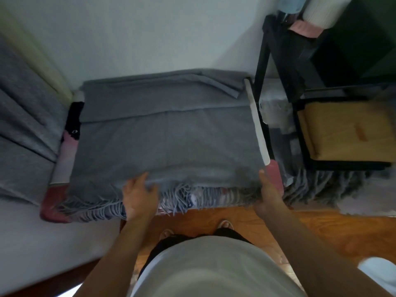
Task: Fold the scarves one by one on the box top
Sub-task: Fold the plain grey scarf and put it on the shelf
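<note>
1. Grey woven cloth fills the middle of our view: a fringed scarf (167, 133) spread flat over the top of a box (258, 127), our landmark.
2. We see the scarf covering nearly the whole box top, with a fold line running across it toward the far side and a narrow flap turned back at the far right corner.
3. We note its near edge ends in a pale grey fringe (180, 190) that hangs over the box's front side, tangled and uneven.
4. We see the box only at its margins: a white strip along its right edge, red corners at the front, pink and black print on its left side.
5. Our left hand (139, 194) sits at the front edge of the box, left of centre, fingers closed down on the scarf's hem just above the fringe.
6. Our right hand (267, 189) is at the box's front right corner, gripping the scarf's corner; the fingers curl under the cloth and are hidden.
7. We see a brown cardboard parcel (347, 133) on a black rack to the right of the box.
8. Wooden floor (321, 232) lies in front of the box.
</note>
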